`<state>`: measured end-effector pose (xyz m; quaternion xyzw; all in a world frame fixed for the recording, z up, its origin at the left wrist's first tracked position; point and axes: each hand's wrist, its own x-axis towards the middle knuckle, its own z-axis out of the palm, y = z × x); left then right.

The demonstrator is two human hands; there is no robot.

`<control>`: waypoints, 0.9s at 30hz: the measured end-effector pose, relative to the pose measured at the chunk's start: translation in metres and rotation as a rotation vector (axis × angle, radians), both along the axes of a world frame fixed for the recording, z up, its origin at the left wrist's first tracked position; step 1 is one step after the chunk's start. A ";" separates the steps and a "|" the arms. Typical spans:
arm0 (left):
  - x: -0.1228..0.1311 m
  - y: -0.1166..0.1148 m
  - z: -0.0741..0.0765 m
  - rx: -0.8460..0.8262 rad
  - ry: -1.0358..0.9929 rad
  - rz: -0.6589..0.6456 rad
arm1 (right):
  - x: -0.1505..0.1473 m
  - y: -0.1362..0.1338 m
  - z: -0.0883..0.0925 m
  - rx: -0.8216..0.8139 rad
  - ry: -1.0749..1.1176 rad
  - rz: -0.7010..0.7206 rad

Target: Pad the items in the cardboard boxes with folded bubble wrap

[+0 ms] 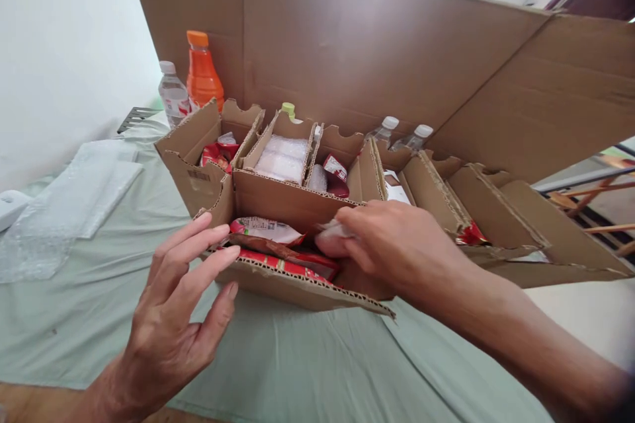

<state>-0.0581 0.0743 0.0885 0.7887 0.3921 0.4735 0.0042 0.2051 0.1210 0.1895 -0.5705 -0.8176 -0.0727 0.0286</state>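
My right hand (381, 238) reaches into the front compartment of the cardboard box (297, 291), its fingers closed on a crumpled piece of clear plastic wrap (333, 230). Part of that piece is hidden by my fingers. My left hand (181, 317) is at the left end of this compartment, fingers spread, with the fingertips at the cardboard edge; contact is hard to tell. Between the hands lie a red and white snack packet (265, 230), a brown packet (268, 246) and a red packet (282, 264).
Behind stand several cardboard compartments holding bubble-wrapped items (282, 157) and red packets. An orange bottle (203, 76) and a clear water bottle (173, 96) stand at the back left. Bubble wrap sheets (74, 205) lie on the green cloth. A tall cardboard panel (342, 46) rises behind.
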 end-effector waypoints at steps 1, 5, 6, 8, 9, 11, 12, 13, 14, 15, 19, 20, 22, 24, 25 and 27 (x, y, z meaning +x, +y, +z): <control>0.000 -0.001 -0.002 -0.010 -0.007 0.001 | -0.007 0.008 -0.005 -0.052 -0.104 -0.003; -0.001 -0.004 -0.008 -0.030 -0.031 0.018 | -0.022 0.024 -0.022 -0.221 -0.315 0.125; -0.001 -0.003 -0.009 -0.034 -0.032 0.023 | -0.024 0.025 -0.025 -0.257 -0.314 0.158; 0.000 -0.002 -0.010 -0.036 -0.033 0.029 | -0.026 0.028 -0.031 -0.317 -0.311 0.188; 0.001 -0.001 -0.010 -0.034 -0.035 0.032 | -0.027 0.029 -0.033 -0.340 -0.308 0.190; 0.003 0.001 -0.009 -0.032 -0.043 0.034 | -0.028 0.032 -0.035 -0.375 -0.300 0.194; 0.004 0.001 -0.008 -0.031 -0.042 0.032 | -0.028 0.031 -0.033 -0.387 -0.295 0.203; 0.005 0.000 -0.008 -0.033 -0.038 0.036 | -0.026 0.029 -0.030 -0.388 -0.287 0.214; 0.005 -0.001 -0.007 -0.034 -0.039 0.050 | -0.021 0.024 -0.024 -0.358 -0.268 0.220; 0.005 -0.003 -0.007 -0.031 -0.045 0.069 | -0.014 0.016 -0.017 -0.296 -0.236 0.218; -0.006 -0.014 -0.015 -0.075 -0.189 0.154 | 0.040 -0.048 0.010 0.205 0.040 0.132; -0.011 -0.015 -0.020 -0.125 -0.251 0.157 | 0.055 -0.067 0.011 0.311 0.120 0.057; -0.020 -0.015 -0.031 -0.304 -0.381 0.124 | 0.078 -0.101 -0.003 0.327 0.191 -0.042; -0.026 -0.010 -0.043 -0.518 -0.486 0.057 | 0.085 -0.119 -0.034 0.211 0.294 -0.049; -0.027 -0.006 -0.048 -0.609 -0.524 0.025 | 0.082 -0.121 -0.052 0.131 0.348 -0.052; -0.022 0.004 -0.054 -0.727 -0.581 -0.018 | 0.064 -0.112 -0.088 0.024 0.475 -0.083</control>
